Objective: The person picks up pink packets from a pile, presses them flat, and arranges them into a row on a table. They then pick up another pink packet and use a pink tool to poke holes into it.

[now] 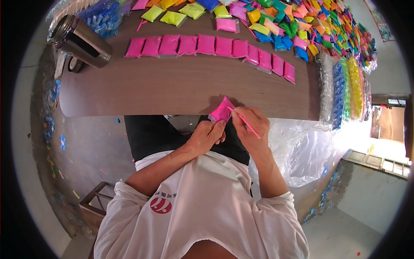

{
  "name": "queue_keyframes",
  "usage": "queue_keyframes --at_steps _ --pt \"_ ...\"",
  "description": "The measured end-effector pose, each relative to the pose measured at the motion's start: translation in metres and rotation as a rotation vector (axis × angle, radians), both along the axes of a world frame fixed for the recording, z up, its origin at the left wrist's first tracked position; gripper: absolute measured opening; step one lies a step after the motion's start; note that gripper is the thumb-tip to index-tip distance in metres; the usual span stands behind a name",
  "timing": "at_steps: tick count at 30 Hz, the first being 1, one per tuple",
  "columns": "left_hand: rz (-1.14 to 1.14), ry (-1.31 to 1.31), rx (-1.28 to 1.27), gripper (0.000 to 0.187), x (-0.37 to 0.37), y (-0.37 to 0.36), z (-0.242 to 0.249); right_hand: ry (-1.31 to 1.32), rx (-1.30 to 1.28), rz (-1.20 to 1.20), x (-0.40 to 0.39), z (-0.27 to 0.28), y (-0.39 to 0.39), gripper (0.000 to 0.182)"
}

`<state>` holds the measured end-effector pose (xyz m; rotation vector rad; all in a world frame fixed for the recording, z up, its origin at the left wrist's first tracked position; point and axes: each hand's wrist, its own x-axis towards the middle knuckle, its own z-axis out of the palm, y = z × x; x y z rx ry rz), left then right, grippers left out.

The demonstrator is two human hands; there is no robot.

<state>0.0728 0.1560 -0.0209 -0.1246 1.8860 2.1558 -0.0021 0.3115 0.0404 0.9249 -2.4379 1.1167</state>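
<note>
Between my hands, at the table's near edge, is a small clear packet of pink clay (221, 111). My left hand (208, 134) is closed on its lower end, thumb on top. In my right hand (252, 126) a thin pink stick (249, 124) is pinched, its upper end right at the packet's side. Ahead of the hands, a curved row of several pink packets (188, 45) lies across the brown table (172, 88).
A steel thermos (82, 41) stands at the left, its lid (75, 64) beside it. Colourful packets (302, 26) are heaped at the back right. Bundles of coloured plastic bags (345, 90) hang at the table's right end. Clear plastic sheeting (297, 151) lies below the right edge.
</note>
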Motion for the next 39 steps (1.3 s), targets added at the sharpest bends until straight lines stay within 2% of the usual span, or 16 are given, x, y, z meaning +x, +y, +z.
queue_keyframes --at_steps 3,6,9,13,15,21,24,27,30,35,39 --pt "-0.006 0.000 0.015 0.059 -0.002 -0.001 -0.003 -0.005 0.270 0.032 -0.018 0.000 0.002 0.009" --pt "-0.002 -0.019 0.001 0.058 0.002 -0.001 0.002 0.033 0.204 -0.048 -0.046 0.000 0.004 0.012" --pt "0.019 -0.013 0.015 0.058 0.003 -0.002 -0.003 0.094 0.122 0.128 -0.037 0.021 -0.005 0.012" --pt "0.006 -0.026 0.027 0.066 -0.005 -0.003 -0.002 0.096 0.236 0.154 -0.047 -0.004 -0.004 0.012" --pt "0.024 -0.038 0.055 0.058 -0.001 -0.003 0.000 0.140 0.247 0.079 -0.063 -0.005 -0.002 0.013" --pt "0.041 -0.076 0.114 0.057 0.001 -0.007 0.000 0.066 0.233 0.294 -0.044 0.014 -0.008 0.009" --pt "0.038 -0.062 0.120 0.057 -0.003 -0.004 0.005 0.082 0.426 0.239 -0.065 -0.001 -0.003 0.009" --pt "0.040 -0.078 0.113 0.057 0.000 -0.007 0.008 0.059 0.284 0.203 -0.072 0.009 0.000 0.010" --pt "0.054 -0.069 0.172 0.056 0.004 -0.007 0.004 0.102 0.208 0.306 -0.055 0.020 -0.007 0.009" --pt "0.030 -0.074 0.214 0.058 -0.003 -0.009 0.009 0.095 0.285 0.267 -0.070 -0.003 -0.009 0.010" --pt "0.031 -0.076 0.241 0.058 -0.003 -0.010 0.007 0.089 0.266 0.271 -0.074 0.010 -0.001 0.010"
